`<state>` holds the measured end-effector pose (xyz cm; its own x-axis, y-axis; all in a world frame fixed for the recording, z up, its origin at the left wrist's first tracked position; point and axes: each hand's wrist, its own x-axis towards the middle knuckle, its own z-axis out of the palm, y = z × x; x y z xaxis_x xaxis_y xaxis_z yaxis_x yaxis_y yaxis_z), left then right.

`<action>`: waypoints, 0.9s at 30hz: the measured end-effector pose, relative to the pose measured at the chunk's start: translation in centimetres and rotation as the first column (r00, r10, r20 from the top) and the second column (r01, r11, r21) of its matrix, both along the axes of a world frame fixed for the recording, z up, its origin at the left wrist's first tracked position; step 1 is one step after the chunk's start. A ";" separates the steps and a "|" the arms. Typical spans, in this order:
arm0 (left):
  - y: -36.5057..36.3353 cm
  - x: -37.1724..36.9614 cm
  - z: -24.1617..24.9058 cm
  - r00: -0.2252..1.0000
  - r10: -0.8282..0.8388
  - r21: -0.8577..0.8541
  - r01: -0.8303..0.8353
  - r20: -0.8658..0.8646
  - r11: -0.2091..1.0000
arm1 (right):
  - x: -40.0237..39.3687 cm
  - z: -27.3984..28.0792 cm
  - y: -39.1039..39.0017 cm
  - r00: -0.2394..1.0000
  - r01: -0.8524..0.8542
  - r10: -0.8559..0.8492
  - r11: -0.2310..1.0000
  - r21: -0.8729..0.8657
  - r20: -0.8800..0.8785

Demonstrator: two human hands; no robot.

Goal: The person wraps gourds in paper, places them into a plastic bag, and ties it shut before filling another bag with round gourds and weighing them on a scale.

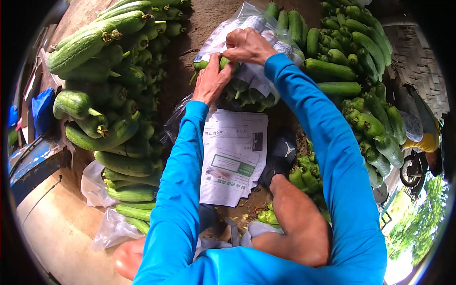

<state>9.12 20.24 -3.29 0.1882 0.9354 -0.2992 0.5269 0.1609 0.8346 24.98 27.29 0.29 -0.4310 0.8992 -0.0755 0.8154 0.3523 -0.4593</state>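
A clear plastic bag (270, 84) lies in front of me, holding several green gourds wrapped in newspaper (255, 23), stem ends showing at its near side. At the bag's left side, my left hand (214, 81) is closed on a green gourd (201, 65) partly covered by paper, index finger stretched along it. Just above it, my right hand (251, 46) is bent into a pinch at the edge of the white newspaper around this gourd. Its fingertips are partly hidden. Between my forearms rests a stack of loose newspaper sheets (232, 159) on the ground.
A tall pile of long green gourds (114, 90) stands at left, above crumpled plastic bags (116, 228). More gourds (332, 70) lie at right, with small pale-green chayote-like vegetables (304, 175) by my shoe (282, 152). A woven wall (418, 61) and a motorbike wheel (411, 172) are farther right.
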 end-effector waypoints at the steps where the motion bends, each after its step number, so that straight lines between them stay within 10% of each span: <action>1: 0.0 0.2 0.9 0.998 -0.013 -0.011 0.013 -0.060 1.000 | 0.3 0.2 0.6 0.997 -0.050 0.048 0.998 -0.027 -0.069; 4: -0.3 1.0 1.5 0.996 0.006 0.005 -0.006 -0.092 1.000 | 3.1 -0.2 4.8 0.986 0.123 -0.123 0.992 -0.006 -0.117; 6: -0.3 1.2 1.6 0.991 -0.007 0.044 0.013 -0.134 0.999 | 4.7 0.4 6.3 0.674 -0.139 0.049 0.988 0.062 0.737; 9: -0.5 0.7 0.8 0.999 -0.025 0.060 0.027 -0.029 0.998 | 6.6 -2.7 7.7 0.908 0.193 -0.193 0.980 0.036 0.373; 12: -1.1 -0.6 -0.7 0.990 -0.046 0.068 0.037 0.134 0.997 | 6.1 -4.2 6.6 0.864 0.502 -0.502 0.859 -0.098 0.027; 27: -1.8 0.4 1.0 0.941 -0.064 0.114 0.107 -0.333 0.988 | 4.2 -2.5 3.2 0.817 0.574 -0.575 0.818 -0.028 -0.050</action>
